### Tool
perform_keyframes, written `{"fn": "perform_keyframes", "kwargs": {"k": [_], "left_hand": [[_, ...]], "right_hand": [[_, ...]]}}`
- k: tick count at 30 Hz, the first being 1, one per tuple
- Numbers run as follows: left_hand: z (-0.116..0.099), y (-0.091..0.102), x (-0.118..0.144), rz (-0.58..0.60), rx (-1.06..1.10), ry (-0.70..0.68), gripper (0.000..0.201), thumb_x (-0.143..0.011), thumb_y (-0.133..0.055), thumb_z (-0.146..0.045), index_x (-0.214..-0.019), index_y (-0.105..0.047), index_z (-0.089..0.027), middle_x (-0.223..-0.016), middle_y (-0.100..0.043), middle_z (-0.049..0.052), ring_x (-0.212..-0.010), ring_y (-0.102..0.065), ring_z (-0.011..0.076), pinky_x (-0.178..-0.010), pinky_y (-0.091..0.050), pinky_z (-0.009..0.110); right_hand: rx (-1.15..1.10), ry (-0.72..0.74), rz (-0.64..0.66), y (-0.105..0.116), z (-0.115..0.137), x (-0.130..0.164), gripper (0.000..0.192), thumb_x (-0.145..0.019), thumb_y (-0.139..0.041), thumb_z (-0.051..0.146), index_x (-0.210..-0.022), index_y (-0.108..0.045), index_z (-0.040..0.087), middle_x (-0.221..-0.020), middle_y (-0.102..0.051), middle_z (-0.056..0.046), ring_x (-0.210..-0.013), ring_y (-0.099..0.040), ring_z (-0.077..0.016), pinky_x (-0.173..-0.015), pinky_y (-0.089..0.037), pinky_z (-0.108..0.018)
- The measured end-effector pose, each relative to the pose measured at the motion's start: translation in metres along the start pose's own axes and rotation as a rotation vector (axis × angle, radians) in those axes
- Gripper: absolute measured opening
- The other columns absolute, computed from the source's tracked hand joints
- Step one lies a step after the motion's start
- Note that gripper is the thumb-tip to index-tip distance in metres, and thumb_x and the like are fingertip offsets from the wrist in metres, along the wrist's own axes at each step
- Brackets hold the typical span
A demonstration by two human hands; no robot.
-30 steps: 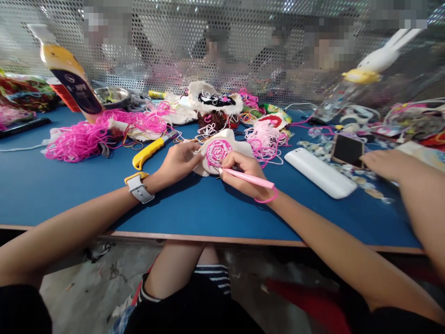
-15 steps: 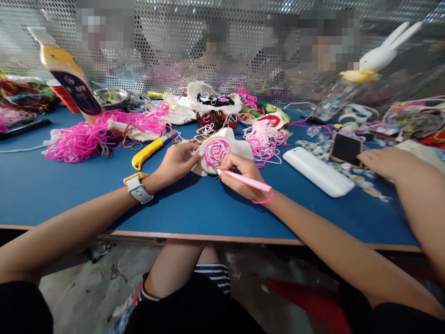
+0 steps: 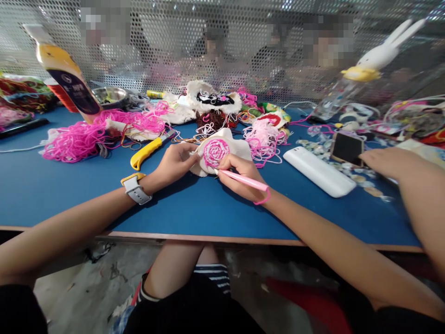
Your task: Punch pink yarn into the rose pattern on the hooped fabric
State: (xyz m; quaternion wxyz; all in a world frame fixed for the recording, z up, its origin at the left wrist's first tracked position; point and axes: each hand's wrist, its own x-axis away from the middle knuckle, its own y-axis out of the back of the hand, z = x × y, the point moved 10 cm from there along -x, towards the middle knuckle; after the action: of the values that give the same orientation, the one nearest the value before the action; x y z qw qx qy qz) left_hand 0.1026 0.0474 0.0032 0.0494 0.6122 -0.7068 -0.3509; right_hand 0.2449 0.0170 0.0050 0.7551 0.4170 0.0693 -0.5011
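The right hand (image 3: 239,178) gripped a pink pen-like tool (image 3: 243,180) as one holds a pencil, its tip set against the pink spiral on a white cloth piece (image 3: 222,150). The left hand (image 3: 175,162) pinched the cloth's left edge, steadying it on the blue tabletop (image 3: 52,185), midway between near and far edges. A yellow knife (image 3: 148,151) lay just left; another person's hand (image 3: 389,163) rested toward the right edge.

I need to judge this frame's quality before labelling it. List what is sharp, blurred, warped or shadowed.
Head view: the left hand, right hand, pink tool and white cloth with pink spiral are fairly sharp; the bottle and rabbit toy lean outward from wide-angle distortion; another person's arm is soft at the right edge; soft shadows fall under the hands on the blue table.
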Motion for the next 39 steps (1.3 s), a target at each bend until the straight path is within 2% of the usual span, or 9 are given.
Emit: {"fn": "perform_keyframes", "kwargs": {"k": [5,10,13,16,19,27,33,39], "left_hand": [[0.001,-0.002,0.001,0.034,0.031,0.027,0.030,-0.086,-0.058,-0.037,-0.096,-0.073,-0.012,-0.082,-0.073,0.005,-0.066,-0.059,0.0134,-0.060,-0.044,0.023],[-0.010,-0.003,0.002,0.030,0.021,-0.016,0.031,-0.087,-0.057,-0.037,-0.099,-0.073,-0.013,-0.084,-0.073,0.005,-0.067,-0.060,0.0136,-0.059,-0.044,0.022],[-0.014,-0.002,0.002,0.026,0.017,-0.045,0.030,-0.087,-0.057,-0.038,-0.099,-0.073,-0.014,-0.085,-0.073,0.006,-0.069,-0.061,0.0147,-0.060,-0.045,0.023],[-0.008,-0.002,0.001,0.034,0.024,-0.023,0.031,-0.086,-0.058,-0.039,-0.097,-0.072,-0.014,-0.084,-0.073,0.006,-0.068,-0.061,0.0147,-0.060,-0.045,0.024],[0.000,-0.003,-0.001,0.055,0.033,0.005,0.033,-0.086,-0.058,-0.041,-0.097,-0.073,-0.013,-0.084,-0.074,0.006,-0.066,-0.060,0.0137,-0.059,-0.045,0.024],[0.000,-0.004,0.000,0.056,0.056,0.021,0.034,-0.085,-0.059,-0.043,-0.095,-0.073,-0.014,-0.085,-0.074,0.005,-0.067,-0.060,0.0149,-0.061,-0.045,0.025],[-0.010,-0.003,0.003,0.069,0.015,-0.035,0.034,-0.086,-0.057,-0.042,-0.098,-0.074,-0.015,-0.079,-0.072,0.004,-0.061,-0.054,0.0120,-0.056,-0.040,0.023],[-0.006,-0.002,0.001,0.067,-0.003,-0.013,0.034,-0.085,-0.057,-0.043,-0.094,-0.073,-0.014,-0.075,-0.071,0.004,-0.058,-0.051,0.0115,-0.053,-0.038,0.023]], "right_hand": [[0.052,0.061,0.012,-0.003,-0.002,0.000,0.014,-0.085,-0.059,0.022,-0.074,-0.049,0.019,-0.073,-0.058,0.000,-0.068,-0.052,-0.0124,-0.066,-0.042,-0.028],[0.080,0.084,0.025,-0.005,0.000,-0.004,0.014,-0.088,-0.058,0.025,-0.076,-0.055,0.019,-0.079,-0.062,-0.003,-0.079,-0.058,-0.0159,-0.074,-0.045,-0.031],[0.074,0.112,-0.013,-0.001,0.007,-0.003,0.015,-0.085,-0.058,0.022,-0.073,-0.051,0.020,-0.075,-0.059,-0.002,-0.073,-0.055,-0.0150,-0.071,-0.044,-0.031],[0.005,0.090,-0.037,0.004,0.008,-0.001,0.018,-0.080,-0.058,0.018,-0.069,-0.044,0.020,-0.070,-0.053,0.001,-0.065,-0.049,-0.0127,-0.064,-0.041,-0.029],[-0.037,0.053,-0.018,0.005,0.005,0.001,0.019,-0.077,-0.058,0.016,-0.068,-0.042,0.021,-0.069,-0.051,0.002,-0.065,-0.048,-0.0126,-0.063,-0.040,-0.028],[0.006,0.093,-0.013,0.004,0.006,0.003,0.017,-0.080,-0.057,0.015,-0.071,-0.044,0.021,-0.073,-0.055,-0.001,-0.069,-0.053,-0.0144,-0.067,-0.042,-0.031],[0.096,0.184,0.029,-0.003,0.011,-0.001,0.015,-0.087,-0.055,0.020,-0.074,-0.048,0.021,-0.075,-0.059,-0.003,-0.075,-0.056,-0.0162,-0.074,-0.045,-0.032],[0.033,0.097,-0.017,0.003,0.007,0.000,0.015,-0.079,-0.058,0.017,-0.071,-0.046,0.021,-0.071,-0.055,0.000,-0.067,-0.051,-0.0132,-0.066,-0.043,-0.029]]}}
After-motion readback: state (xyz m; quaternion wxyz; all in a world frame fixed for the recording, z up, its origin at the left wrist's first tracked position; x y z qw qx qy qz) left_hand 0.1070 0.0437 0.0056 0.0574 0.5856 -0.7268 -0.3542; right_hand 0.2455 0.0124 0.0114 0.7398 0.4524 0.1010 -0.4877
